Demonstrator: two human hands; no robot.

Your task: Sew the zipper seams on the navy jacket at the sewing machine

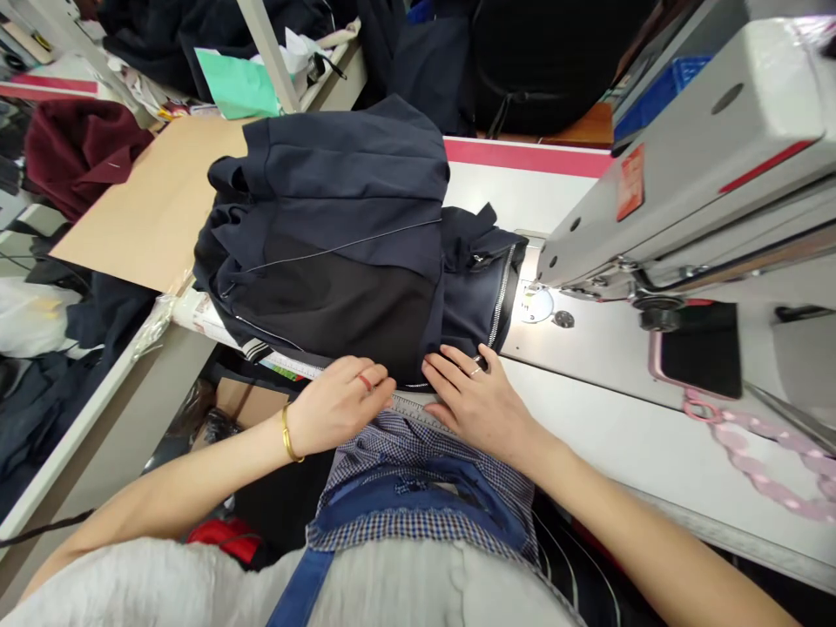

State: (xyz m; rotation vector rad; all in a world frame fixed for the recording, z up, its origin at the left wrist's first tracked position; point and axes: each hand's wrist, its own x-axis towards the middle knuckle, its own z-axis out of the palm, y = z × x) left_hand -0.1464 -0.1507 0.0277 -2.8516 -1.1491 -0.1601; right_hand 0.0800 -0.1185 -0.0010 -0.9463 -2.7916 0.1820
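Observation:
A dark navy jacket (346, 226) with a black panel lies in folds over the sewing table's front edge. One silver zipper (502, 292) runs along its right end, and a striped rib (256, 350) shows at the lower left. My left hand (343, 401), wearing a gold bangle, is closed at the jacket's near edge, thumb against the curled fingers. To its right, my right hand (480, 392) rests with fingers spread on the cloth beside the zipper's lower end. A measuring tape (414, 409) along the table edge shows between and under my hands.
The sewing machine (692, 165) stands on the right, its needle area just beyond the zipper. A phone (698, 348) with a pink chain strap and scissors (793, 418) lie below its arm. Brown card (144, 209) and maroon cloth (82, 157) are at the left.

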